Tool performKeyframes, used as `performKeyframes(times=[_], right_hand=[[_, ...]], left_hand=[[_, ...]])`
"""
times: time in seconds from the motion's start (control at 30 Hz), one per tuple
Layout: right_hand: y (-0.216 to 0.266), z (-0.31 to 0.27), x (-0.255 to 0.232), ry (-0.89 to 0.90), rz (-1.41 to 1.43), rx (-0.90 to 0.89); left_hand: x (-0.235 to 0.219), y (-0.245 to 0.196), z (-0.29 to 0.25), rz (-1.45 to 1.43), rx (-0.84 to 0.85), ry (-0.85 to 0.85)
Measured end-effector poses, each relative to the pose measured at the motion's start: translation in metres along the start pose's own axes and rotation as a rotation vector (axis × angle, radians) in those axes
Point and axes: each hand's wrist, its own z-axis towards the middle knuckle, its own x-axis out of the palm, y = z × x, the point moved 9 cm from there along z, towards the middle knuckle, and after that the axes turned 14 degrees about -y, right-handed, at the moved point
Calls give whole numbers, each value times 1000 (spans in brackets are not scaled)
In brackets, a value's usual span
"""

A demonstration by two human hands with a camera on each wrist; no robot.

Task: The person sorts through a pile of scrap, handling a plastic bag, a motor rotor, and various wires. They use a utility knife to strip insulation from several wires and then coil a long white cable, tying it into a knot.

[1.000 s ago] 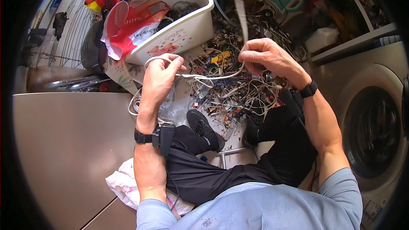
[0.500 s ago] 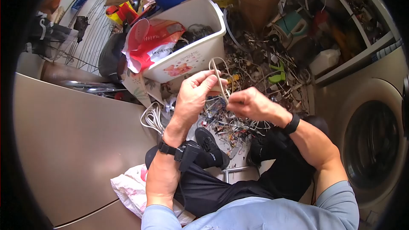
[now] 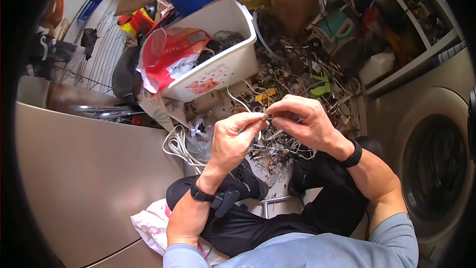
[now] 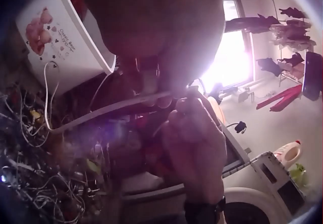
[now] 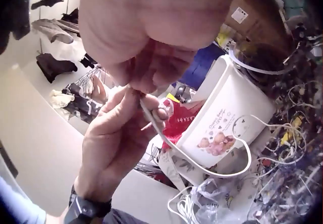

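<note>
Both hands pinch one white cable (image 3: 246, 105) between them, left hand (image 3: 234, 137) and right hand (image 3: 301, 122) touching, above tangled wires (image 3: 277, 144) near the white bin (image 3: 218, 72).

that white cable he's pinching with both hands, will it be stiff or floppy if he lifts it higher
Probably floppy: the white cable sags in a loose loop below the left hand and right hand. Likely light, since fingertip pinches alone carry it. It may snag, because its far end runs toward the tangled wire pile.
</note>
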Motion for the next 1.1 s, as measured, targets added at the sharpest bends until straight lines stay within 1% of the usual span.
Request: performKeyframes(times=[0.03,0.07,0.1,0.17,0.23,0.27,0.33,0.37,0.4,0.43,0.47,0.5,0.53,0.6,0.73,0.8,0.87,0.9,0.93,1.0,1.1], right_hand=[[-3,-5,4,3,-1,-88],[-4,-7,5,-3,-23,-109],[-7,-9,5,-2,-28,-94],[-12,-11,5,0,-35,-72],[-25,-14,5,1,50,51],[-26,-17,6,0,51,57],[-47,-28,9,-17,214,351],[-51,-31,11,-20,287,421],[-54,-33,11,-23,290,428],[-53,-33,11,-27,275,384],[-52,-33,10,-30,259,340],[-54,-34,10,-32,261,349],[-58,-37,11,-19,267,391],[-65,-41,11,-8,272,439],[-73,-47,14,22,269,471],[-74,-45,11,18,237,472],[-80,-42,9,24,280,552],[-83,-40,6,17,325,588],[-87,-35,0,-19,337,578],[-88,-20,-17,-121,327,493],[-84,-5,-45,-245,274,504]], left_hand=[[4,-2,-3,87,73,9],[8,-8,-7,170,156,11],[10,-11,-7,151,211,-12],[10,-3,-8,125,207,-27],[10,2,-10,102,203,-46],[10,3,-11,104,195,-46],[13,5,-12,106,181,-43],[14,5,-13,105,181,-44],[15,5,-15,106,181,-44],[16,8,-16,109,173,-40],[17,13,-17,81,144,-46],[18,17,-19,51,115,-54],[19,22,-21,52,106,-51],[20,36,-24,50,10,-49],[23,42,-28,84,-17,-16],[28,49,-28,51,-66,18],[38,59,-29,-23,-211,98],[45,59,-30,-78,-246,121],[49,64,-32,-125,-290,149],[57,71,-35,-155,-337,193],[59,66,-28,-131,-360,161]])
